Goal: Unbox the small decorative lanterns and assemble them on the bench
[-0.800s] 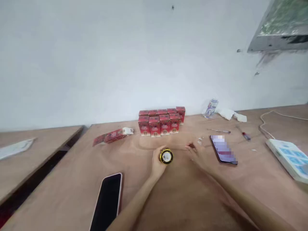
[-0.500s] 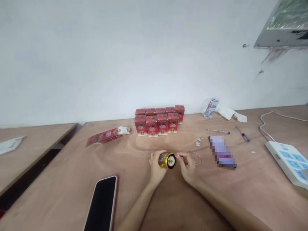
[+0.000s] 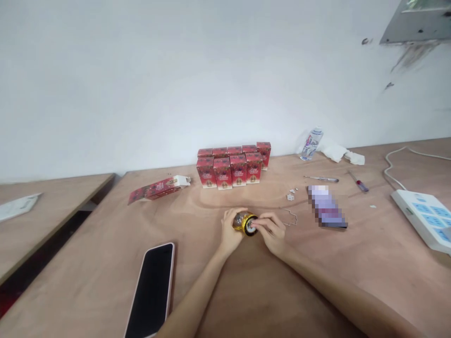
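Observation:
My left hand [image 3: 231, 231] is wrapped round a small clear glass piece with a gold band [image 3: 241, 220], tipped on its side. Its round end, a white disc inside a dark ring, faces me. The fingertips of my right hand [image 3: 271, 230] are pinched together against that disc. Whatever lies between them is too small to make out. Just beyond my right hand, a thin bent wire or cord [image 3: 291, 218] lies on the wooden table [image 3: 197, 263].
Red boxes [image 3: 221, 173] stand in two rows near the wall, with an opened red box [image 3: 158, 188] lying left of them. A black-screened phone [image 3: 150, 291], a blurred-out phone-like slab [image 3: 326, 206], screwdrivers [image 3: 322, 179], a clear bottle [image 3: 311, 144] and a power strip [image 3: 423, 213] lie around.
My right fingertips have moved left, from beside the gold-banded glass piece onto its white disc. The left hand keeps its hold. The whole view has shifted slightly.

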Action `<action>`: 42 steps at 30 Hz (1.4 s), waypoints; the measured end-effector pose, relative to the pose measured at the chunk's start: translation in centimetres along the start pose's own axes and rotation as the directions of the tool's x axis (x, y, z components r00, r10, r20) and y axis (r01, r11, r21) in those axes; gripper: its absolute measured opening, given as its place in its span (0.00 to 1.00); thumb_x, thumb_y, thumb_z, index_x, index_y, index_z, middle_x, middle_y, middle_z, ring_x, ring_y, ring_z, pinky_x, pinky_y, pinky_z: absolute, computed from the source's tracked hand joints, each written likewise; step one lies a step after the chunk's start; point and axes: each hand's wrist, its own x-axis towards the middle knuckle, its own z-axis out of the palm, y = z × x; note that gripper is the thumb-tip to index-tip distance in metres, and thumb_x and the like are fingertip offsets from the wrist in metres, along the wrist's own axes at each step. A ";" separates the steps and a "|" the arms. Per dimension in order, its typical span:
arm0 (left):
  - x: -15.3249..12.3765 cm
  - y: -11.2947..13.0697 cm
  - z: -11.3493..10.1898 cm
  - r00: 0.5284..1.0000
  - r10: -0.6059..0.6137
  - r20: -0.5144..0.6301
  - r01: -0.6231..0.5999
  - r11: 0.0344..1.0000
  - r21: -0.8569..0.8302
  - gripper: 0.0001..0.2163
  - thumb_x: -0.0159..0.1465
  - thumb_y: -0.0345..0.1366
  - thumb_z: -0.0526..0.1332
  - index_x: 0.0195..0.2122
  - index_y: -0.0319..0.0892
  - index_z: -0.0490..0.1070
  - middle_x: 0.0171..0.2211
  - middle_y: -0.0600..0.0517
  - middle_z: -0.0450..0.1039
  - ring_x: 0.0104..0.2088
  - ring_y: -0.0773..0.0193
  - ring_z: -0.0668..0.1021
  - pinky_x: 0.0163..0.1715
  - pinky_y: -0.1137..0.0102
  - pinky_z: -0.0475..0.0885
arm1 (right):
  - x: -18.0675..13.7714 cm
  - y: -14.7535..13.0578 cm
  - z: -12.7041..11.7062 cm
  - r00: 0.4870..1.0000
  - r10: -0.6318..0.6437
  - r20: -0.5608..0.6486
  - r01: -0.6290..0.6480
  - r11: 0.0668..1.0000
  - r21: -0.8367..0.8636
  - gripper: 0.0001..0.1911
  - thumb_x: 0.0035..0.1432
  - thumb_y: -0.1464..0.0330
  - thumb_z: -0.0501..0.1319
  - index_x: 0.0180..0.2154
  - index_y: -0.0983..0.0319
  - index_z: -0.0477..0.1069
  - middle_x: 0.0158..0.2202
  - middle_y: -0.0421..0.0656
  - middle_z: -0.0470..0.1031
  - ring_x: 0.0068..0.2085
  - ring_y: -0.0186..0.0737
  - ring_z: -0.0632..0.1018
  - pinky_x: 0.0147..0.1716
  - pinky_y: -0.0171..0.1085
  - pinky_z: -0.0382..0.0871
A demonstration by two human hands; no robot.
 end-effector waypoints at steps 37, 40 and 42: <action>0.3 -0.3 0.9 0.999 -0.042 -0.015 0.036 0.965 -0.260 0.29 0.45 0.31 0.67 0.48 0.45 0.56 0.42 0.51 0.70 0.43 0.63 0.76 0.41 0.69 0.70 | 9.7 9.5 -12.4 0.794 0.524 0.307 -0.160 0.668 -0.726 0.11 0.54 0.75 0.56 0.36 0.65 0.77 0.38 0.50 0.78 0.37 0.42 0.76 0.36 0.34 0.64; 0.4 -0.7 1.1 0.997 -0.070 -0.032 0.060 0.966 -0.253 0.26 0.45 0.30 0.66 0.42 0.45 0.54 0.38 0.55 0.69 0.38 0.65 0.76 0.36 0.71 0.70 | 9.6 10.5 -12.4 0.749 0.538 0.386 -0.106 0.673 -0.732 0.10 0.51 0.76 0.57 0.29 0.65 0.78 0.34 0.51 0.78 0.36 0.42 0.76 0.35 0.33 0.62; 0.6 -1.0 1.2 0.998 -0.055 0.001 0.054 0.963 -0.264 0.25 0.44 0.30 0.66 0.40 0.45 0.53 0.37 0.55 0.68 0.38 0.65 0.76 0.35 0.72 0.70 | 9.4 10.9 -11.9 0.723 0.549 0.419 -0.086 0.674 -0.734 0.10 0.51 0.76 0.57 0.26 0.64 0.77 0.32 0.50 0.79 0.35 0.41 0.76 0.35 0.33 0.61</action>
